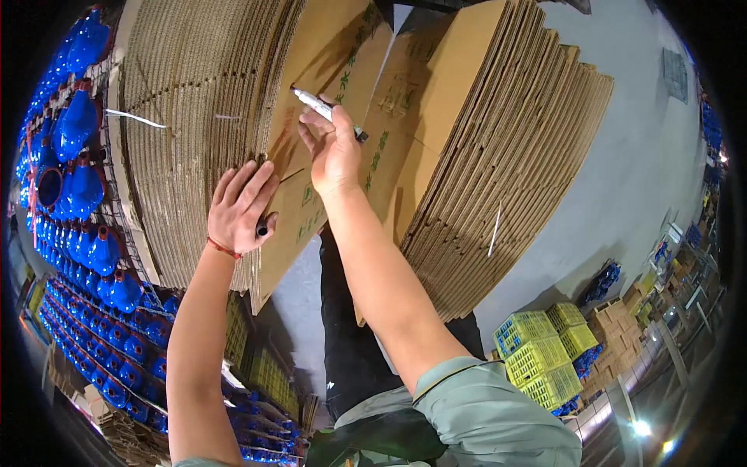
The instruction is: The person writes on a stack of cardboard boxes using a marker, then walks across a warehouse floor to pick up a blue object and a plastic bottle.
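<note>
Marker work between two cardboard stacks; the white marker [313,101], its dark tip bare, lies at the near-side edge of the left stack [202,78], where cut edges meet the printed front sheet [292,202]; whether the tip touches cannot be told. The right hand [336,152] is closed around the marker's barrel; the left hand [241,210] lies on the cut edges with fingers spread, a small dark cap [262,229] beside its thumb; how firmly the cap is held cannot be told.

Likely faults: the tip may skip or snag, since the edges are ridged and uneven; the cap may drop into the gap below, should the thumb loosen; the front sheet may bend away under pressure, as it leans outward; the left hand's fingers may be nicked if they slide along the cut edges.

Surroundings: the right stack [498,163] stands close beside the right forearm and limits its sideways swing; blue vessels [78,121] fill racks hard by the left stack; a loose white strip [136,118] juts from that stack's far side; yellow crates [533,342] and brown boxes [615,335] stand well apart at lower right.
</note>
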Available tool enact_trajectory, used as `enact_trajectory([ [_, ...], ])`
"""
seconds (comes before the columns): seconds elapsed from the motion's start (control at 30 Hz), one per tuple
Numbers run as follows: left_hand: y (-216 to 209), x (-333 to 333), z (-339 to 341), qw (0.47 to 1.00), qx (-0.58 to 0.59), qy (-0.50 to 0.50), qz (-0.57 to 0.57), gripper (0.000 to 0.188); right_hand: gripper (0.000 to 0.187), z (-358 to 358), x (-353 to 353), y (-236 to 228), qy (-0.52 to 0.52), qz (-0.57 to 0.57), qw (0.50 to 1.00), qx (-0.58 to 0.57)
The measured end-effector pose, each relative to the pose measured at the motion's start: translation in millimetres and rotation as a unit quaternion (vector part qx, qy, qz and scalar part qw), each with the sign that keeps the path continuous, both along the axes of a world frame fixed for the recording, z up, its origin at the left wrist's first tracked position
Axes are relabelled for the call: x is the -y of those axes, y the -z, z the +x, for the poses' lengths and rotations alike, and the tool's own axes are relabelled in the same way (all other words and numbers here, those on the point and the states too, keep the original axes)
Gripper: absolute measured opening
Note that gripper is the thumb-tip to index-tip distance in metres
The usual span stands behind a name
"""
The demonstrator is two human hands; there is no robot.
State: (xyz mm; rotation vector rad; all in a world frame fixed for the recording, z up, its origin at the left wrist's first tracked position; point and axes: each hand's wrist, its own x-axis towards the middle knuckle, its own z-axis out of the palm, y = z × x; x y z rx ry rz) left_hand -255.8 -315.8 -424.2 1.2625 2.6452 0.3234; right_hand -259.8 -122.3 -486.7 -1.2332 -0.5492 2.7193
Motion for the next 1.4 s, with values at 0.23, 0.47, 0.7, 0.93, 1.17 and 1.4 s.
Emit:
enact_trajectory([
  [0.23, -1, 3, 0, 1.0, -0.005, 0.005, -0.001, 0.052, 0.034, 0, -4, 6, 0.009, -0.019, 1.0, 0.023],
  [0.47, -1, 4, 0, 0.999, 0.01, 0.002, 0.033, 0.06, 0.03, 7, -11, -8, -0.044, 0.089, 0.995, -0.032],
  [0.7, 2, -3, 3, 0.999, -0.032, -0.022, 0.024, 0.058, 0.049, -50, 7, -13, -0.153, 0.735, 0.66, 0.014],
  [0.93, -6, 6, 1, 0.999, -0.019, -0.031, 0.029, 0.055, 0.023, 19, -96, -69, -0.153, 0.859, 0.472, 0.126],
  [1.17, 2, 5, 3, 0.998, -0.05, -0.042, 0.026, 0.049, 0.04, -1, -7, -33, -0.061, 0.179, 0.982, 0.013],
  [1.4, 3, 4, 2, 0.999, -0.035, -0.034, 0.019, 0.048, 0.032, 0, 9, 4, -0.027, 0.034, 0.999, 0.013],
])
